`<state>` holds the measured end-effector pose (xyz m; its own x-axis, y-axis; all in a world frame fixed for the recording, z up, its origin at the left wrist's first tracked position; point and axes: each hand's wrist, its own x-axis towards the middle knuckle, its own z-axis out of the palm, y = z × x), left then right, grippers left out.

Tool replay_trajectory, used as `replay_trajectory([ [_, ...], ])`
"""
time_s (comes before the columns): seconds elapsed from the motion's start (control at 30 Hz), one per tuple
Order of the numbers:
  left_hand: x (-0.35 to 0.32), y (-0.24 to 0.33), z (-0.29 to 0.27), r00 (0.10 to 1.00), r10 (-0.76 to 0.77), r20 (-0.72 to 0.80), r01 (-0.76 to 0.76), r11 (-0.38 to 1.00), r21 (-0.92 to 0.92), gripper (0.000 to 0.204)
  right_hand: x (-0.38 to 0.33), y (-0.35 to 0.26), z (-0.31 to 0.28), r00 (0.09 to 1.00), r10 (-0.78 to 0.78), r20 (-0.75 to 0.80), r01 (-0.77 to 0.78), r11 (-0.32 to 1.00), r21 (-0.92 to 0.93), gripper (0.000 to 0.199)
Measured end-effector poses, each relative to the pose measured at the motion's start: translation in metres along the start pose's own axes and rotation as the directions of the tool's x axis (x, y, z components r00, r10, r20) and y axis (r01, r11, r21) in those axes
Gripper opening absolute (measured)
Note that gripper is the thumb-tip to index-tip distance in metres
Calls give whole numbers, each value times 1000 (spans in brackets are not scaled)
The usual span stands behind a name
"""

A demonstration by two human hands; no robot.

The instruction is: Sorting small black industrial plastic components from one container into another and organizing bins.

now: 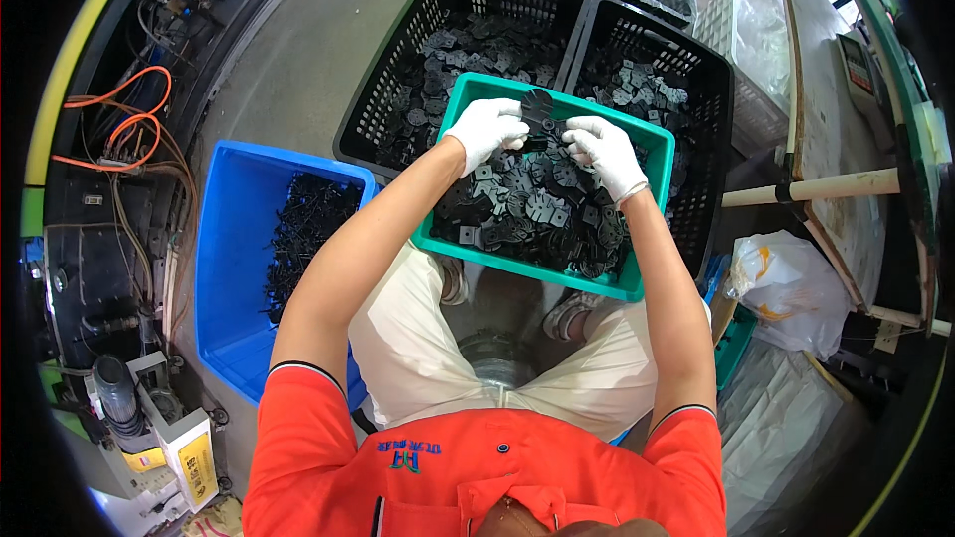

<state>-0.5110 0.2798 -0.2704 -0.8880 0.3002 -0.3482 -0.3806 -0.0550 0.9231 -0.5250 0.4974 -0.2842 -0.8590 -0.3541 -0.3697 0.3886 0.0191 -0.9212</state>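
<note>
Both my hands wear white gloves and meet over the far side of a green tray [557, 276]. Between them is a dark, flat plastic part [538, 111] with a rounded end. My left hand [487, 131] is closed, fingers curled at the part's left side. At its right side my right hand [605, 152] pinches with thumb and fingers; its exact grip is too small to make out. Beneath them, a heap of similar black plastic parts [527, 204] fills the tray, some round-ended and some square with holes.
Two black crates [373, 104] with more black parts stand under and behind the tray. At left, a blue bin [224, 239] holds thin black pieces [298, 229]. A white bag [791, 288] lies right, below a wooden-edged table [836, 139]. Machinery with orange hoses [149, 119] lines the left.
</note>
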Motion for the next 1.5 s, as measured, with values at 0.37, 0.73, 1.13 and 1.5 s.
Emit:
replay_trajectory([
  [0.37,30,33,-13,845,32,-534,-252,905,-343,42,8,26,-3,777,-579,248,290,-21,-957,41],
  [0.73,23,-32,18,912,409,23,-209,415,886,37,17,25,-5,767,-602,221,195,-109,-975,13],
  [1.13,16,-3,20,996,61,-70,-50,987,153,29,14,5,-8,964,-264,-24,222,856,-467,25],
  [1.5,19,-7,22,995,-14,-103,-5,984,-176,28,9,5,4,995,-94,-46,97,992,79,17],
])
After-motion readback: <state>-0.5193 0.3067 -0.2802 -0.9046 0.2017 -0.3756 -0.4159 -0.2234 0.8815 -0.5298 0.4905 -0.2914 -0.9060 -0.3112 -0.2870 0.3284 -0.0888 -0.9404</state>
